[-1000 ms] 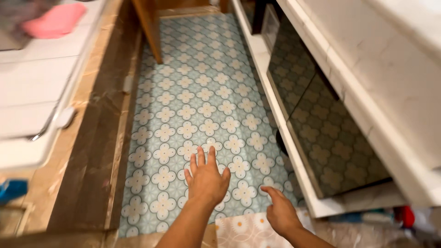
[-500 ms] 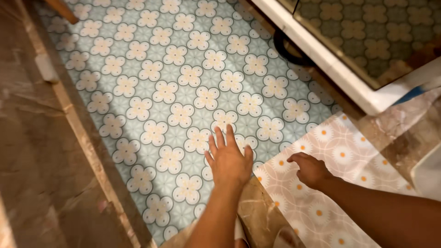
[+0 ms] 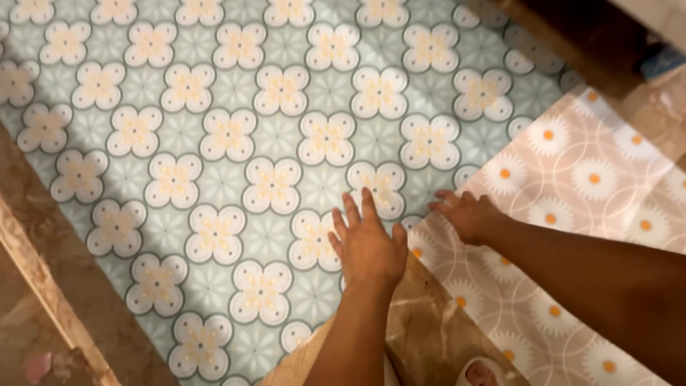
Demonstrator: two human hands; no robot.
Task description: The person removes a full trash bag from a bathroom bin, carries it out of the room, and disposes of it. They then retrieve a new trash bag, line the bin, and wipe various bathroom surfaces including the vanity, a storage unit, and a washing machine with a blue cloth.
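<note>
Pressing flat, fingers spread — left hand [image 3: 368, 246] on blue-green floral sheet [image 3: 214, 143]; right hand [image 3: 468, 214] loosely open, touching pink daisy sheet [image 3: 593, 179] — brown marble floor [image 3: 429, 322] near.

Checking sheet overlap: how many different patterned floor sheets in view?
2. Blue-green floral sheet covers left and centre, under the left hand; pink daisy sheet lies right, under the right hand.

A home floor: patterned vinyl sheet [image 3: 236, 136] over marble tiles [image 3: 421, 322]

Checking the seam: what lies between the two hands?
In the head view, only the blue-green flowered mat meeting the pink daisy mat shows between left hand and right hand.
</note>
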